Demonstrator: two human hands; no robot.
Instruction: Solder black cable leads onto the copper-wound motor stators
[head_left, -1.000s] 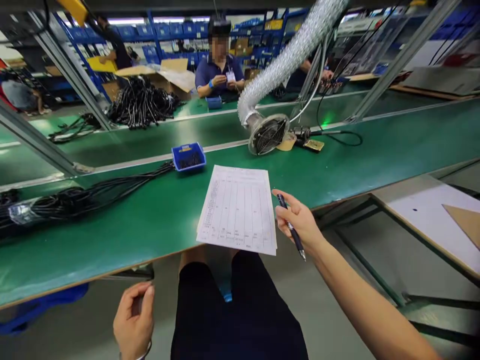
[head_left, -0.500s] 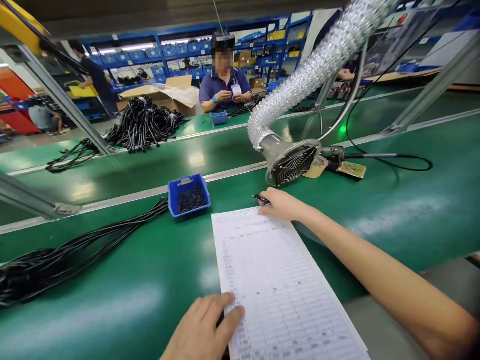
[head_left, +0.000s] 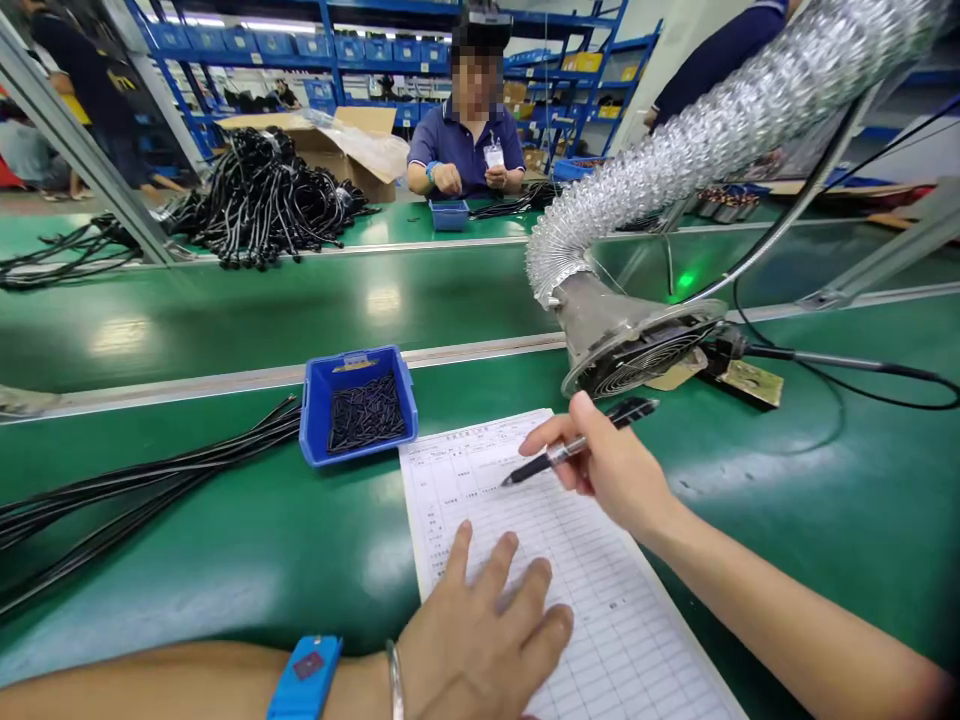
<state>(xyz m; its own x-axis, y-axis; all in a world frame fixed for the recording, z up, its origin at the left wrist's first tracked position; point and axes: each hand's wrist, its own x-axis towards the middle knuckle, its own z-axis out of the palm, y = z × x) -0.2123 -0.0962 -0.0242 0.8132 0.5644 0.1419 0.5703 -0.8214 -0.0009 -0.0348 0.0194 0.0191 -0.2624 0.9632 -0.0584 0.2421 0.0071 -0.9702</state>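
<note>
A printed form (head_left: 600, 590) with a ruled grid lies on the green bench in front of me. My left hand (head_left: 487, 630) rests on it with fingers spread, a blue wrist strap (head_left: 306, 675) and a metal bangle (head_left: 395, 682) on that arm. Over the upper part of the sheet, my right hand (head_left: 607, 460) is closed around a black pen (head_left: 562, 452). The pen slants down to the left, its tip at the printed header lines; whether it touches the paper I cannot tell.
Left of the form's top stands a blue bin (head_left: 360, 405) of small black pieces, beside black cables (head_left: 187, 460). A fume hood (head_left: 637, 340) on a silver duct (head_left: 720, 130) and a soldering iron (head_left: 847, 360) are at right. A co-worker (head_left: 469, 140) sits across, near piled cables (head_left: 262, 200).
My left hand has moved from the sheet's left edge onto its middle, fingers spreading. My right hand has come nearer, with the pen now pointing down at the paper. The view has shifted.
</note>
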